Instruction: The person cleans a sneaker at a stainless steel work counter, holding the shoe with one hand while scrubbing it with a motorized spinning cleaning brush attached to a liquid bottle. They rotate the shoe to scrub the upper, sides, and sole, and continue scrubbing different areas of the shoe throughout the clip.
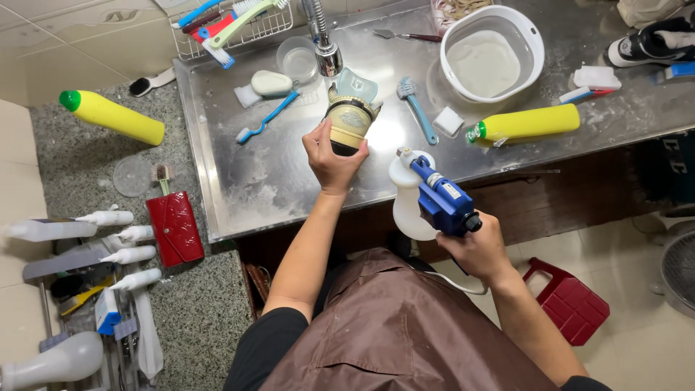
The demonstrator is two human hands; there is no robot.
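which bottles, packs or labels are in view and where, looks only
Yellow green-capped plastic bottle: lying on the steel counter, right.
Second yellow green-capped bottle: lying on the granite, left.
White label: on the blue spray gun in the right hand.
Small blue-white box: lower-left rack.

Yellow bottles (531,122), (111,116); white label on sprayer (450,190).

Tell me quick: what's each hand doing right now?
Left hand: closed around a beige and black shoe, held over the steel counter.
Right hand: closed on a blue spray gun with white bottle.
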